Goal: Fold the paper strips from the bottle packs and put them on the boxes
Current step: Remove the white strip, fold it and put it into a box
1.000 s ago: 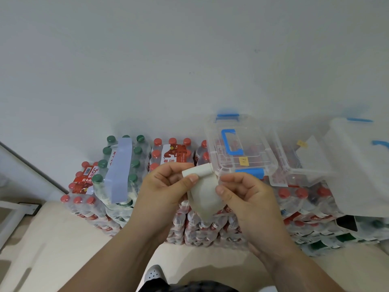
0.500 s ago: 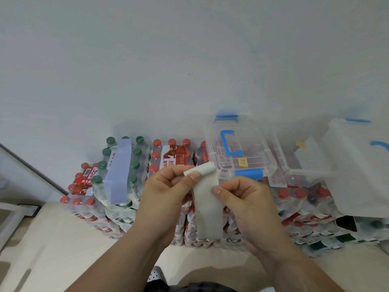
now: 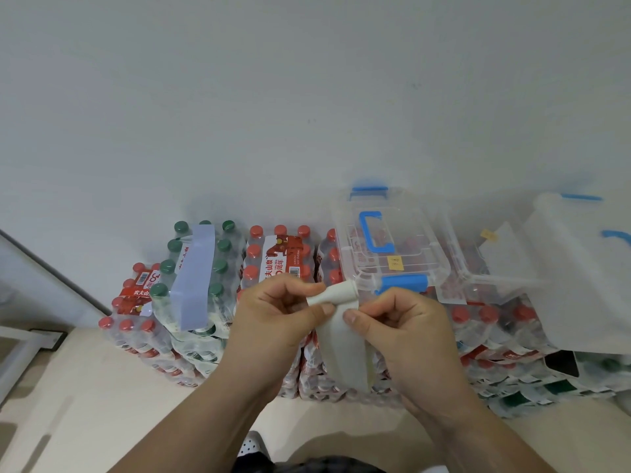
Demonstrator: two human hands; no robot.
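Since half a second ago both hands have dropped a little in view, and the folded top of the strip (image 3: 345, 349) now pokes out further to the right, its tip just in front of the blue latch (image 3: 403, 283) on the box (image 3: 418, 240). My left hand (image 3: 273, 322) pinches that folded top between thumb and forefinger, with the other fingers curled under. My right hand (image 3: 406, 332) pinches the strip just below the fold, thumb on the near face and the other fingers curled behind. Below the pinch the strip's tail hangs down between my wrists, held in the air in front of the packs and touching none of them that I can see. The clear box, lid shut and blue handle flat, sits on the red-cap packs (image 3: 276, 254) near their back edge by the wall (image 3: 307, 97). A second box (image 3: 471, 268) stands just beside it on the right, also on packs. At the left end of the row the green-cap pack (image 3: 218, 268) carries a blue strip (image 3: 194, 278) laid over its top and down its front. All the packs stand on the floor (image 3: 85, 404) against the wall.
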